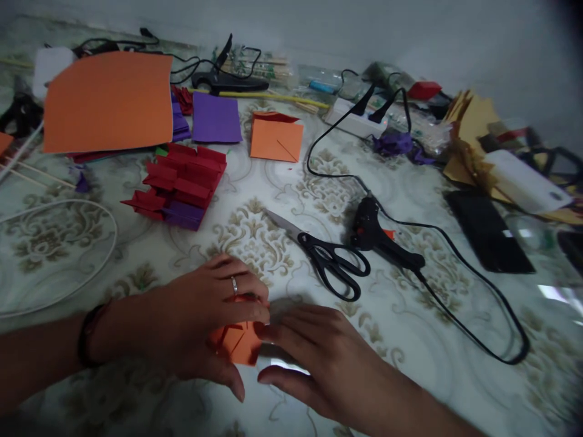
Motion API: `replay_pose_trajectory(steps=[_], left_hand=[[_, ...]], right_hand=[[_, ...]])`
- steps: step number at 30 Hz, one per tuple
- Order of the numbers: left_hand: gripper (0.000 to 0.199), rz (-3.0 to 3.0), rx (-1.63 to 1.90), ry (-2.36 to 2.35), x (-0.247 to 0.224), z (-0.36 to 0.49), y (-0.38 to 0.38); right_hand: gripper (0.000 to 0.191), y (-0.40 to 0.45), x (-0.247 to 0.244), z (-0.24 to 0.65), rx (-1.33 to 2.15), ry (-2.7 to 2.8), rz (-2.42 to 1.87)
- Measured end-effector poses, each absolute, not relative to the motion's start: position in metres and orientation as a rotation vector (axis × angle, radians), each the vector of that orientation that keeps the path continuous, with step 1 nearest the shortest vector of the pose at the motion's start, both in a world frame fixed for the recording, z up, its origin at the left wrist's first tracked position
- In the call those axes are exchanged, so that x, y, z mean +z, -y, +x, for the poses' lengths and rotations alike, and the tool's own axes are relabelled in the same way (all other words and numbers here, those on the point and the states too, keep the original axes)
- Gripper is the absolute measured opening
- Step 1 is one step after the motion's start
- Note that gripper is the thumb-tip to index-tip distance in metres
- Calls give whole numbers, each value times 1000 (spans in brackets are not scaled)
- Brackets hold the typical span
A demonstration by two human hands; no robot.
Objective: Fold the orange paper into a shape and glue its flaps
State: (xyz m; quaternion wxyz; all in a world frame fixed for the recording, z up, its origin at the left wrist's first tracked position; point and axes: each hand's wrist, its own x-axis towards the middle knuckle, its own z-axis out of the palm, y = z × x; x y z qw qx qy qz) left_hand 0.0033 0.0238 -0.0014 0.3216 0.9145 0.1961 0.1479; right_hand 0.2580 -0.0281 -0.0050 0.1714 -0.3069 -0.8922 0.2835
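Note:
A small folded piece of orange paper (243, 345) lies on the tablecloth between my hands, partly covered by them. My left hand (204, 315), with a ring on one finger, bends its fingers over the paper's far and left side, holding it; the thumb sticks out below. From the right, my right hand (319, 352) touches the paper's edge with its fingertips, its thumb spread well apart. Beyond the hands lie black-handled scissors (325, 258), blades toward the upper left. A black glue gun (385, 237) rests on its side to their right.
Joined red folded papers (186, 182) sit at the left, near an orange sheet (109, 103), a purple square (216, 118) and an orange folded square (276, 138). Behind stands a white power strip (355, 118) with cords. A black phone (489, 230) lies right; a white cable (113, 230) loops left.

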Motion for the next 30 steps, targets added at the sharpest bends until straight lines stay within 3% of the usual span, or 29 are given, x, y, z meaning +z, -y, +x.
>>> replay_pose_trajectory(steps=[8,11,14,17,22,30], left_hand=[[71,2490,496,-511,-8,1,-22],[72,2483,534,-526,-13,-1,-22],[60,2376,560,-541,-10,-3,-23],[50,2239,580,-638,0,-6,-22],[49,2008,595,-808,13,-10,-21],[42,1649,529,-894,4,-6,-30]], right_hand=[[37,35,-6,232,860,2460,-1081],[23,36,-7,225,918,2435,-1077],[5,35,-9,224,906,2402,-1035],[15,26,-8,232,804,2422,-975],[18,0,6,256,564,2421,-957],[24,-8,10,260,627,2333,-860]])
